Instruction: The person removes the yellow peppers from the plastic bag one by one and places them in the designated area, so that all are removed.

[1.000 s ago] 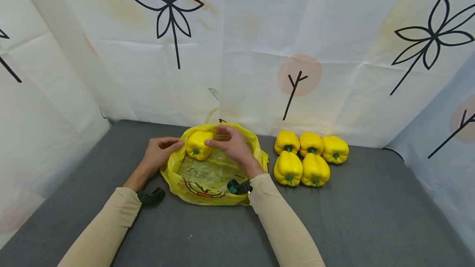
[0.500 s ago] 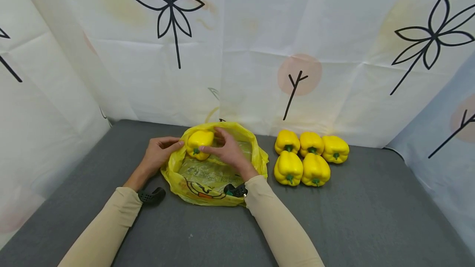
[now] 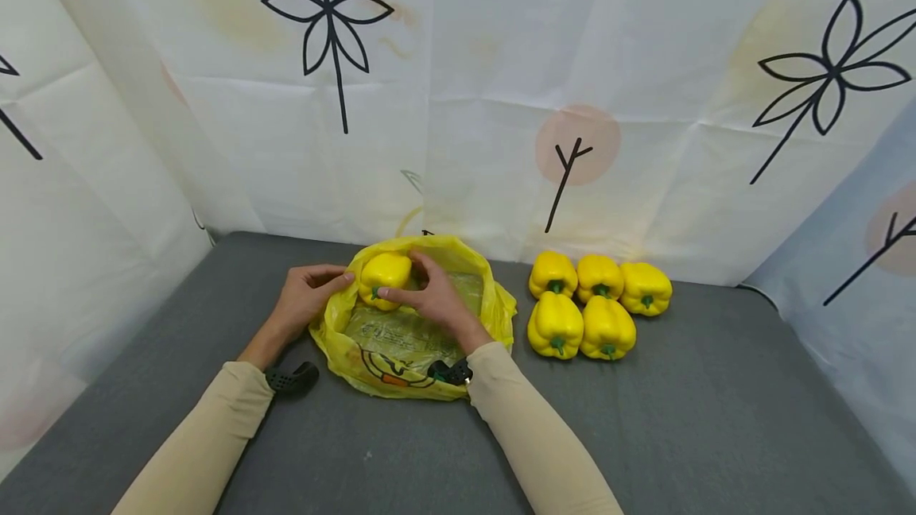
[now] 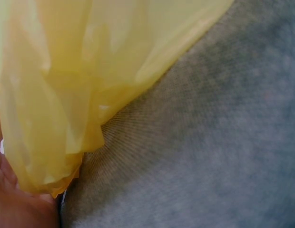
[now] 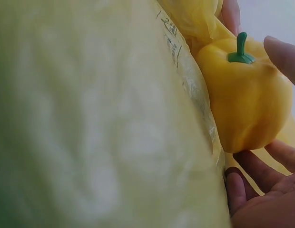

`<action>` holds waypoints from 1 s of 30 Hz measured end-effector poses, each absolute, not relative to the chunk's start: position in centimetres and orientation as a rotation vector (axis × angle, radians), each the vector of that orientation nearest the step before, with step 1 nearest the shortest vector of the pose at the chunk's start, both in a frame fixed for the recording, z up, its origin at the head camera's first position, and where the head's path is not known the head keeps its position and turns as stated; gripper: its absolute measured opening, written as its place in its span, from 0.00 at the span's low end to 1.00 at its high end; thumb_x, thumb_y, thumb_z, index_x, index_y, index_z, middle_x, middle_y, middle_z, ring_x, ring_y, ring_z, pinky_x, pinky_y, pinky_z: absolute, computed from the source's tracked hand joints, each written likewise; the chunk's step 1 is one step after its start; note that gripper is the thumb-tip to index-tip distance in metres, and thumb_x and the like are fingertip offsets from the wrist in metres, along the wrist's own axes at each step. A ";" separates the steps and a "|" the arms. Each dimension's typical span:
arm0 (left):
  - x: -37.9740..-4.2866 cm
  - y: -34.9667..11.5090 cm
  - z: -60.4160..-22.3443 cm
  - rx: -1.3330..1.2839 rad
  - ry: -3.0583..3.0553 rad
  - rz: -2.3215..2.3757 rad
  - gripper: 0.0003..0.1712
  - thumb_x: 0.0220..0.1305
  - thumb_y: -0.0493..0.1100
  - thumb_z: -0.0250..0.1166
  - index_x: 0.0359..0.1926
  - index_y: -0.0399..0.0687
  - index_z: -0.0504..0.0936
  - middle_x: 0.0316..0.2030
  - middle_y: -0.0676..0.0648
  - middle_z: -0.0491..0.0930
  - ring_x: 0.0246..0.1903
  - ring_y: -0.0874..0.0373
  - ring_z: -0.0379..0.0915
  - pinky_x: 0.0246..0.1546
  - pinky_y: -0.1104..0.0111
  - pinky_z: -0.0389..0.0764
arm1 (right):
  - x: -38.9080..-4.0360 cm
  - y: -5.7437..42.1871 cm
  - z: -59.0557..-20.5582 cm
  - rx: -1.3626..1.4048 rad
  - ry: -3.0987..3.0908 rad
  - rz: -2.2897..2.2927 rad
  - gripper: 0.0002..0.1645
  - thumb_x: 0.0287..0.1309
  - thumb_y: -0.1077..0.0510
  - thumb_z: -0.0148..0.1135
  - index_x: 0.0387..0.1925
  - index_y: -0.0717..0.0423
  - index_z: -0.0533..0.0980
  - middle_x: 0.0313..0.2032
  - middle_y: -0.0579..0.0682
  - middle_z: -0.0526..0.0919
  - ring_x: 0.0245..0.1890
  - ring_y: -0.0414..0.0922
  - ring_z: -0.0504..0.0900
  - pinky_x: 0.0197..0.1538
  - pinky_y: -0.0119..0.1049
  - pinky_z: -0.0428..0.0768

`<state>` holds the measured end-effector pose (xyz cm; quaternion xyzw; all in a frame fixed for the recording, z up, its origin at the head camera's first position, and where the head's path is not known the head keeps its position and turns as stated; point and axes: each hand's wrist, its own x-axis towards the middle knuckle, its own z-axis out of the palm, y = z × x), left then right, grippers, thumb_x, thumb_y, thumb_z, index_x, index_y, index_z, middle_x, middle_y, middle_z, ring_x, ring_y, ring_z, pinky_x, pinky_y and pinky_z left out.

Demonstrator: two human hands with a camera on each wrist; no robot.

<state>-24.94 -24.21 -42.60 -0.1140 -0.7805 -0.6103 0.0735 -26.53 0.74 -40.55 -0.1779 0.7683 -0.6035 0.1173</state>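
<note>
A yellow plastic bag [image 3: 415, 384] lies with its mouth spread wide, dark print on its front. Inside its back left part sits a yellow bell pepper [image 3: 386, 270]; the right wrist view shows the pepper's green stem [image 5: 240, 50]. My left hand [image 3: 304, 296] pinches the bag's left rim; the left wrist view has the gathered film by the palm. Reaching into the mouth, my right hand [image 3: 436, 296] holds the pepper, thumb at its front and fingers round its right side. In the right wrist view, bag film hides part of the pepper's left side.
Several more yellow bell peppers [image 3: 556, 326] stand in two rows to the right of the bag on the grey tabletop [image 3: 701, 388]. A white printed curtain [image 3: 487, 165] hangs behind the table and along its sides.
My right hand has moved left and slightly down, its thumb coming across the front of the pepper in the bag. My left hand stays at the rim.
</note>
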 end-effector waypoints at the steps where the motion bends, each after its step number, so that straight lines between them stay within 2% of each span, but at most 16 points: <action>1: -25.0 -24.2 -42.7 -0.346 -2.344 -1.831 0.21 0.72 0.42 0.66 0.56 0.27 0.82 0.44 0.50 0.87 0.40 0.65 0.82 0.40 0.72 0.84 | -26.5 0.8 -40.5 -0.514 2.252 -1.767 0.52 0.60 0.49 0.74 0.78 0.54 0.57 0.72 0.55 0.65 0.68 0.51 0.68 0.68 0.47 0.71; 6: -25.2 -24.4 -42.9 -0.337 -2.340 -1.850 0.22 0.72 0.43 0.66 0.56 0.26 0.82 0.41 0.57 0.86 0.40 0.64 0.82 0.40 0.71 0.85 | -26.4 0.9 -40.5 -0.495 2.250 -1.779 0.48 0.59 0.50 0.75 0.74 0.54 0.62 0.67 0.55 0.71 0.64 0.52 0.72 0.61 0.47 0.77; 11: -25.1 -24.5 -43.0 -0.332 -2.349 -1.846 0.23 0.72 0.43 0.66 0.56 0.26 0.82 0.42 0.57 0.86 0.40 0.64 0.83 0.39 0.71 0.85 | -26.4 1.3 -40.3 -0.480 2.234 -1.755 0.50 0.56 0.51 0.78 0.75 0.51 0.63 0.67 0.53 0.70 0.65 0.51 0.71 0.62 0.48 0.76; 17: -25.2 -24.4 -43.0 -0.307 -2.361 -1.839 0.23 0.71 0.45 0.67 0.56 0.28 0.82 0.42 0.57 0.86 0.39 0.63 0.83 0.39 0.70 0.85 | -26.3 1.6 -39.9 -0.519 2.215 -1.706 0.51 0.55 0.54 0.78 0.76 0.53 0.62 0.63 0.55 0.74 0.61 0.52 0.74 0.60 0.47 0.78; 30: -25.1 -24.5 -43.1 -0.333 -2.349 -1.844 0.24 0.72 0.44 0.67 0.57 0.26 0.81 0.40 0.61 0.85 0.39 0.64 0.82 0.39 0.71 0.85 | -26.1 1.7 -39.7 -0.550 2.195 -1.691 0.48 0.58 0.51 0.76 0.75 0.54 0.62 0.63 0.54 0.74 0.62 0.50 0.74 0.61 0.47 0.77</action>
